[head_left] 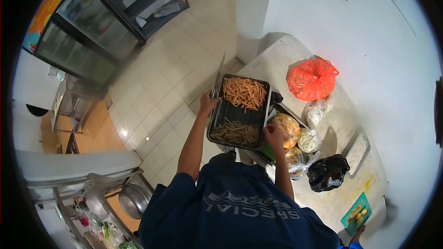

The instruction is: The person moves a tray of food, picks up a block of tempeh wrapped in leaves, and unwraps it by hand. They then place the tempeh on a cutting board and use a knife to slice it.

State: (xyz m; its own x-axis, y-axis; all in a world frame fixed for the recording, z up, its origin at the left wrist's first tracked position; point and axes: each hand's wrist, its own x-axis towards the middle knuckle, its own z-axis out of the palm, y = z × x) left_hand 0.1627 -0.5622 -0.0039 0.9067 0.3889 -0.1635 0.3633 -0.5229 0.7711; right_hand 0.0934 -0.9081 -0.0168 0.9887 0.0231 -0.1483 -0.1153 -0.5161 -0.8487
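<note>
Both hands grip a dark rectangular tray [236,114] by its sides. My left hand [210,103] is closed on the left rim, its thumb over the edge. My right hand [273,135] closes on the lower right rim, beside bagged food. In the tray's far half lies a heap of orange-brown cut sticks [243,93]; thin green-brown cut pieces [234,132] are piled in the near half. A thin grey metal edge [220,73] rises along the tray's left side. Right of the tray, a container holds clear bags of food [286,130], partly hidden by my right hand.
On the pale table [277,60] are a red plastic bag [313,79], a black plastic bag [328,173] and a clear lid [357,154]. Another person's hand [357,234] touches a green cutting board [356,214] with food. A glass-door fridge [92,27] stands at left.
</note>
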